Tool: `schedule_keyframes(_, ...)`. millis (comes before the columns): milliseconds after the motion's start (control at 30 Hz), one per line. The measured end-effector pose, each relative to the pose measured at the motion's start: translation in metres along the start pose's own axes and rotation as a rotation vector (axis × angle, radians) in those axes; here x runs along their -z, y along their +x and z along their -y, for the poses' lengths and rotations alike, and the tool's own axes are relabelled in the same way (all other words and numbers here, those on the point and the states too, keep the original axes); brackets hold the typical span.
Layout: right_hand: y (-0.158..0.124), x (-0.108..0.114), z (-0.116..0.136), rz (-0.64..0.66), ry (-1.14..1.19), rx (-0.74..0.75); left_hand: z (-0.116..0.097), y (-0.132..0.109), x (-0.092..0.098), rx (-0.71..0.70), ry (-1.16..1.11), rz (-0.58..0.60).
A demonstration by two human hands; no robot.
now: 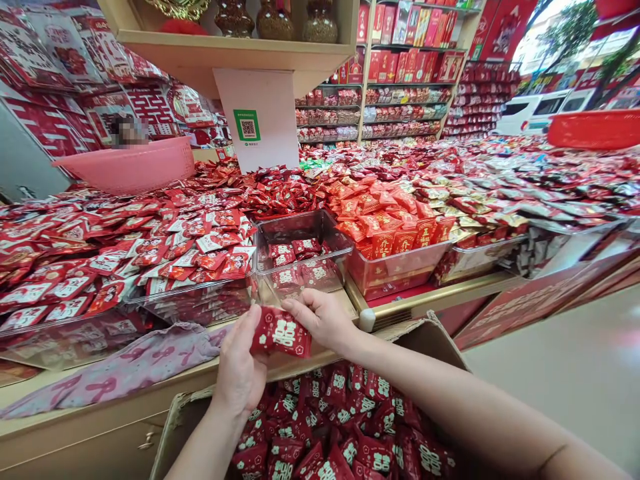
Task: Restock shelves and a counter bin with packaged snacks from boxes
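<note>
Both my hands hold a small stack of red candy packets (281, 333) printed with a white double character. My left hand (241, 370) grips the stack from below and the left, fingers closed on it. My right hand (320, 317) pinches its top right edge. They hover over an open cardboard box (430, 337) full of the same red packets (345, 427). Just beyond the hands stands a clear plastic bin (300, 230) that is nearly bare, with a few of these packets at its bottom.
Clear bins heaped with red and orange packets (390, 220) cover the wooden counter (90, 407). A purple cloth (130, 363) lies on the counter's left edge. A pink basket (130, 167) sits behind, a white QR-code sign (260, 120) in the middle. Grey floor (565, 373) is on the right.
</note>
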State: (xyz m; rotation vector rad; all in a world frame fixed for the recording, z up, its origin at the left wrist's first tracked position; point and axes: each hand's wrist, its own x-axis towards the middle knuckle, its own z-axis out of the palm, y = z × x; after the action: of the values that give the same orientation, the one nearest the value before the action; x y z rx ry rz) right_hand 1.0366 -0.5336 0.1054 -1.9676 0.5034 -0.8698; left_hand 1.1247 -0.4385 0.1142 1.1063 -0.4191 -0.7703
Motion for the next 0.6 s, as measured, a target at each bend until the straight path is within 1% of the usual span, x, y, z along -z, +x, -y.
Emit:
schedule_keyframes(33,0.0,0.001,0.001,0.02,-0.025,0.035,0.001,0.001,0.002,-0.01,0.069,0.018)
schedule_keyframes(67,0.0,0.001,0.001,0.009,-0.03,0.045,0.002,0.001,0.003,-0.049,0.158,0.026)
schedule_keyframes(100,-0.001,0.001,0.002,-0.026,-0.01,0.024,0.004,0.0,0.004,-0.115,0.258,0.018)
schedule_keyframes(200,-0.005,-0.007,0.001,-0.17,0.13,-0.17,0.01,-0.006,0.002,-0.327,0.521,-0.056)
schedule_keyframes(267,-0.006,-0.014,-0.002,-0.205,0.185,-0.272,0.011,-0.011,-0.001,-0.41,0.635,-0.102)
schedule_keyframes(300,-0.007,-0.016,-0.003,-0.211,0.194,-0.292,0.011,-0.013,-0.003,-0.433,0.673,-0.112)
schedule_keyframes(400,-0.005,-0.019,-0.005,-0.228,0.197,-0.259,0.009,-0.016,-0.005,-0.427,0.685,-0.121)
schedule_keyframes(500,-0.003,-0.018,-0.004,-0.256,0.227,-0.215,0.01,-0.014,-0.005,-0.375,0.589,-0.118)
schedule_keyframes(600,-0.002,-0.02,-0.004,-0.261,0.277,-0.214,0.012,-0.012,-0.005,-0.371,0.524,-0.146)
